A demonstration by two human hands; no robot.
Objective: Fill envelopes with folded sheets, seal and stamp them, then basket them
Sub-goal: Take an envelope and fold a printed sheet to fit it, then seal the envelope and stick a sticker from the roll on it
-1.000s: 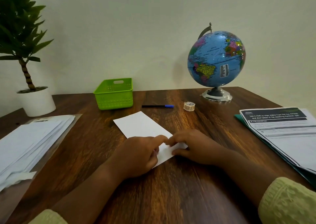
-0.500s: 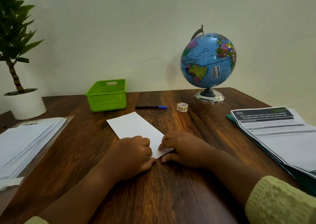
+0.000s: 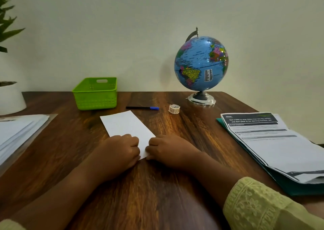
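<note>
Both hands, left hand (image 3: 121, 150) and right hand (image 3: 168, 149), press the folded sheet (image 3: 127, 127).

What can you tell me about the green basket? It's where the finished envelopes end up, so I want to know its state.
The green basket is a small rectangular tub of bright lime plastic, with rows of small perforations in its walls and an oval handle slot cut into the far wall. It stands upright on the wooden table near the back edge by the wall, left of the pen and beyond the white paper. No hand touches it. What shows of its inside looks empty; the floor is hidden.
</note>
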